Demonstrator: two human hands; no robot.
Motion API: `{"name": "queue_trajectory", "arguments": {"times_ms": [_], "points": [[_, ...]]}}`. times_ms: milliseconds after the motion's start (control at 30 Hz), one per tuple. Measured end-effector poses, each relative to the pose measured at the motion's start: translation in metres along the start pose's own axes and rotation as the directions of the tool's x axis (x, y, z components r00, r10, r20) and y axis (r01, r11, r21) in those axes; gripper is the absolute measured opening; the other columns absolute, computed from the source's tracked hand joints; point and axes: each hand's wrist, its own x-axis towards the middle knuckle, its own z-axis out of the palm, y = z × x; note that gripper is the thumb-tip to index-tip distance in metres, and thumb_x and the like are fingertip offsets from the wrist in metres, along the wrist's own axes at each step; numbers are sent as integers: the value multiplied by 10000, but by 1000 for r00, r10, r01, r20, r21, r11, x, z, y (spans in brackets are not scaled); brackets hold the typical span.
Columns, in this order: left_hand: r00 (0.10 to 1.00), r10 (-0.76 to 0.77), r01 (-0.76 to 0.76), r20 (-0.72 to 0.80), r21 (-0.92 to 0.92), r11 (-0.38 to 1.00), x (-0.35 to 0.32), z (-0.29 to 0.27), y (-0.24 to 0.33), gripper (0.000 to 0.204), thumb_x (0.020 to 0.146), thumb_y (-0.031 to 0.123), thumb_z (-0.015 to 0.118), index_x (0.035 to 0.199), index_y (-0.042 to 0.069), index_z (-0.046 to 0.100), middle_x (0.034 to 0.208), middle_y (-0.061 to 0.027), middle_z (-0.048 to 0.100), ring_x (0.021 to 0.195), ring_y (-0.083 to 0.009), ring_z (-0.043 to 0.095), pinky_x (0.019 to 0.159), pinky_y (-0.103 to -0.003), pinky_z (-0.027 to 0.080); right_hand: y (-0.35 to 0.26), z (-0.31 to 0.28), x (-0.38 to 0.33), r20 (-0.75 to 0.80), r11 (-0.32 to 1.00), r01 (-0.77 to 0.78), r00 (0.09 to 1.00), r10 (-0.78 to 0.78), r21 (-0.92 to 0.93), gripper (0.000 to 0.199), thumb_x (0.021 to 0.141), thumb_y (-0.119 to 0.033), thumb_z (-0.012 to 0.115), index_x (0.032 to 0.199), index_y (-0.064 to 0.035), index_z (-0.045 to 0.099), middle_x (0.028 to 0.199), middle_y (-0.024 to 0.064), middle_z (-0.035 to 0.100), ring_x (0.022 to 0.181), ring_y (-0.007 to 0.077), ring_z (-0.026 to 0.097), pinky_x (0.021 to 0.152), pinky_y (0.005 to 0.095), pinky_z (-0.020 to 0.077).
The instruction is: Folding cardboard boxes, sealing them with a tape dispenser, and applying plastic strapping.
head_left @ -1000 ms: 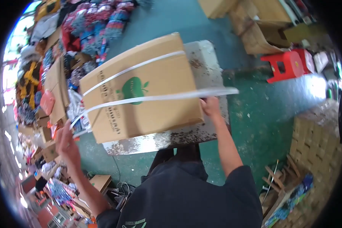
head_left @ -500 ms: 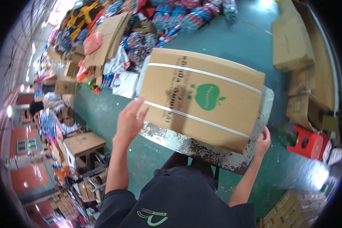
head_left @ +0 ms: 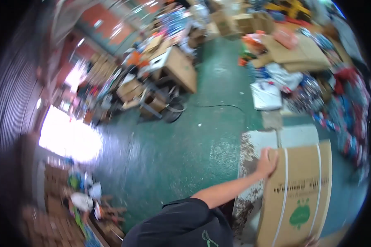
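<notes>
A strapped cardboard box (head_left: 307, 185) with a green apple print and two white straps rests on a worn white table (head_left: 255, 142) with peeling paint, at the lower right. My left hand (head_left: 268, 164) is closed on the box's far left corner, its fingers curled at the edge. At the bottom rim of the picture only the fingers of my right hand (head_left: 311, 242) show, against the box's near end. The rest of that hand is cut off.
Beyond the table lie a white package (head_left: 266, 95), flattened cardboard (head_left: 301, 51) and wrapped bundles (head_left: 346, 123). A wooden-topped table (head_left: 181, 68) and a dark bucket (head_left: 175, 111) stand at the upper left. A dark cable (head_left: 222, 106) crosses the green floor. Stacked cartons (head_left: 57, 189) stand lower left.
My view has swung far to the left, so the box and table now appear at the lower right. My left hand, lifted by the box's edge before, now grips its corner; my right hand has come to the box.
</notes>
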Motion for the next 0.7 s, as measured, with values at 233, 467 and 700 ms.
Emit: {"name": "queue_trajectory", "arguments": {"times_ms": [233, 467, 700], "points": [[993, -55, 51, -102, -42, 998, 3, 25, 23, 426, 963, 300, 607, 1204, -26, 476, 1168, -232, 515, 1108, -401, 512, 970, -437, 418, 122, -5, 34, 252, 997, -47, 967, 32, 56, 818, 896, -549, 662, 1451, -24, 371, 1272, 172, 542, 1064, 299, 555, 895, 441, 496], [995, 28, -29, -93, 0, 1000, 5, 18, 18, 426, 969, 286, 596, 1207, -41, 463, 1147, -243, 509, 1079, -406, 516, 966, -428, 420, 59, 2, 21, 446, 806, -549, 791, 418, 219, 721, 937, -522, 626, 1384, 23, 475, 1217, 160, 572, 1051, 283, 554, 896, 429, 494], [1000, 22, -22, -6, -52, 998, -2, 22, 25, 415, 966, 285, 612, 1181, -46, 484, 1095, -232, 544, 1032, -365, 554, 934, -414, 442, 63, -7, 15, 149, 871, -342, 940, 309, 352, 628, 920, -430, 696, 1309, 35, 529, 1120, 192, 632, 869, 277, 616, 785, 380, 539]]}}
